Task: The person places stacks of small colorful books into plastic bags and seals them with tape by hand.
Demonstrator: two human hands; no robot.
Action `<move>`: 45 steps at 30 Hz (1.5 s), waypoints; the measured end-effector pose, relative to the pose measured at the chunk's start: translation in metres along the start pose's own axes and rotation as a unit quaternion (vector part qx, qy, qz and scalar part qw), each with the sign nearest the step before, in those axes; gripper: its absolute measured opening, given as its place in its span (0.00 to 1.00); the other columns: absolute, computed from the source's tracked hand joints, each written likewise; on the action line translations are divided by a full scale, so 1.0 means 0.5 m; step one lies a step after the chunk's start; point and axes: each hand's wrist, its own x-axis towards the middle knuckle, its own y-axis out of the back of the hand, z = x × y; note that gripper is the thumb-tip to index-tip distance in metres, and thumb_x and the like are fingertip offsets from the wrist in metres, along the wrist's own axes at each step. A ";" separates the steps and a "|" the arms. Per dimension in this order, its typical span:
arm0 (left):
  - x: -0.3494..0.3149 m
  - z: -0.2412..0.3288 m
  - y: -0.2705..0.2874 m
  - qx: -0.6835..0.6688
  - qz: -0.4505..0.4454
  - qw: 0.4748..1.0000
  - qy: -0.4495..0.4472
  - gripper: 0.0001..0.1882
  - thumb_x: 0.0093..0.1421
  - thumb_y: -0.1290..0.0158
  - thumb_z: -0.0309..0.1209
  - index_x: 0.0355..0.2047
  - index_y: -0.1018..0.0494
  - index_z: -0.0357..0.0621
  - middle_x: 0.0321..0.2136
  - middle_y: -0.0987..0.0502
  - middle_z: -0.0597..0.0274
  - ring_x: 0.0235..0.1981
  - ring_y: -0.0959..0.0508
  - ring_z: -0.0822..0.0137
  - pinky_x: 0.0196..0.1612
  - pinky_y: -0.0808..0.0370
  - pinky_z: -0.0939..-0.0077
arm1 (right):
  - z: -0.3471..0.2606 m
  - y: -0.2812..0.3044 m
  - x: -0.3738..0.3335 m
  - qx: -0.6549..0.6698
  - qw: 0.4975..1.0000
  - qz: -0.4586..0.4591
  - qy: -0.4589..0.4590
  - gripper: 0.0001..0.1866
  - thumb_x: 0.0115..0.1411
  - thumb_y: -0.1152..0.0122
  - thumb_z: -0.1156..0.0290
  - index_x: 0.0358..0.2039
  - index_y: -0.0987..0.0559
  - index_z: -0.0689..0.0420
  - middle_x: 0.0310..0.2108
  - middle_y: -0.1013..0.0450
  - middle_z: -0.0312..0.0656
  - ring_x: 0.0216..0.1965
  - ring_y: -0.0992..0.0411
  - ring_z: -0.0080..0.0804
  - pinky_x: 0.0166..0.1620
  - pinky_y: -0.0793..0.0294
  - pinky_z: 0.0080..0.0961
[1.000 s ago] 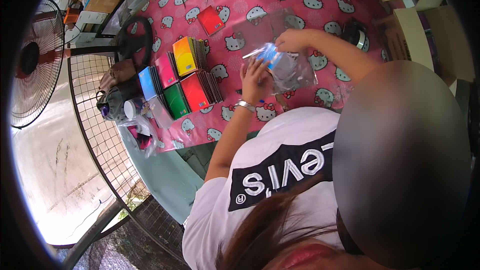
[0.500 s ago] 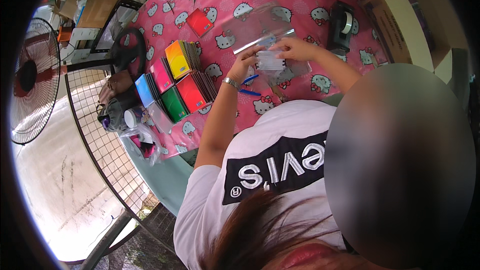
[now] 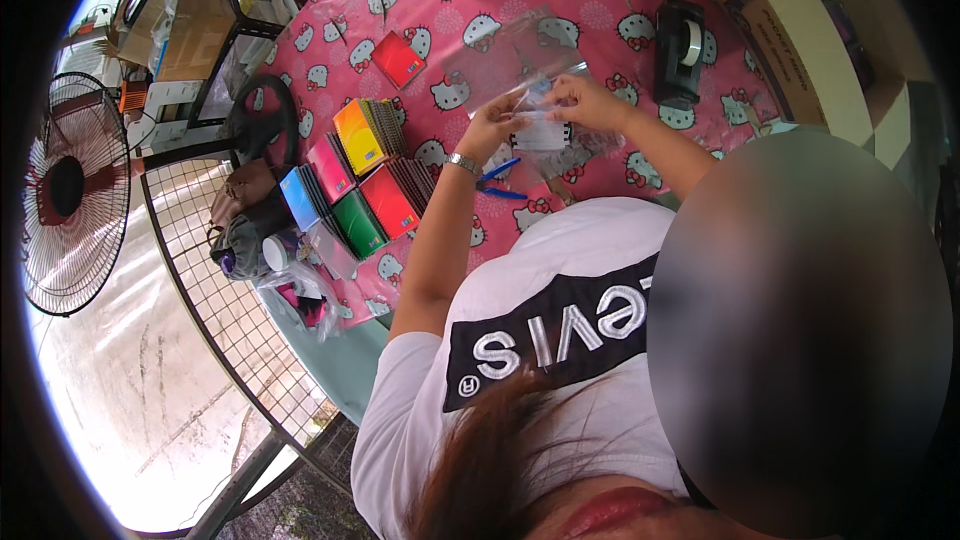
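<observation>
A clear plastic bag [image 3: 530, 52] lies on the table in front of me, its near part gathered between my hands. My left hand [image 3: 494, 126], with a metal watch at the wrist, pinches the bag's left side. From the other side my right hand [image 3: 588, 103] grips the plastic, fingertips closed together. Below my fingers a white pad-like item [image 3: 542, 135] with dark marks along its right edge shows; whether it is inside the bag I cannot tell. Blue-handled scissors [image 3: 503, 178] rest beside my left wrist.
Stacks of spiral notebooks [image 3: 388, 198] in several colours stand at left; a lone red notebook [image 3: 398, 60] lies farther off. A black tape dispenser [image 3: 680, 52] sits at right, near open cardboard boxes [image 3: 790, 70]. A fan [image 3: 68, 188] stands far left.
My fingers have shifted on the plastic: the right hand has drawn into a tighter pinch, and the bag's shiny folded edge has been lifted and crumpled. The view has tilted slightly.
</observation>
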 end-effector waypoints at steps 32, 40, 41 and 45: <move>-0.053 -0.002 -0.069 0.367 0.264 0.862 -0.229 0.10 0.39 0.33 0.28 0.26 0.18 0.48 0.46 0.33 0.60 0.38 0.29 0.65 0.42 0.28 0.72 | -0.061 -0.112 -0.063 -0.281 0.903 0.322 0.044 0.05 0.49 0.38 0.66 0.28 0.20 0.50 0.39 0.32 0.34 0.42 0.33 0.36 0.47 0.39 0.43; -0.024 0.072 -0.083 0.476 0.190 0.841 -0.174 0.08 0.38 0.36 0.35 0.21 0.19 0.50 0.47 0.28 0.56 0.51 0.34 0.53 0.54 0.36 0.62 | 0.209 0.212 -0.273 -0.359 0.781 0.492 -0.141 0.08 0.59 0.44 0.67 0.31 0.22 0.59 0.29 0.27 0.39 0.29 0.29 0.31 0.34 0.31 0.29; -0.023 0.064 -0.060 0.479 0.176 0.844 -0.164 0.08 0.38 0.36 0.34 0.21 0.19 0.48 0.44 0.26 0.56 0.50 0.33 0.54 0.54 0.36 0.62 | 0.186 0.202 -0.253 -0.175 0.831 0.492 -0.190 0.09 0.59 0.43 0.66 0.31 0.22 0.58 0.29 0.27 0.38 0.30 0.29 0.29 0.34 0.31 0.27; -0.017 0.074 -0.060 0.390 0.157 0.904 -0.081 0.19 0.39 0.35 0.30 0.35 0.22 0.44 0.38 0.24 0.53 0.43 0.27 0.56 0.48 0.31 0.66 | 0.131 0.149 -0.274 0.233 0.819 0.492 -0.181 0.10 0.58 0.40 0.63 0.31 0.23 0.57 0.28 0.28 0.34 0.30 0.31 0.22 0.33 0.31 0.21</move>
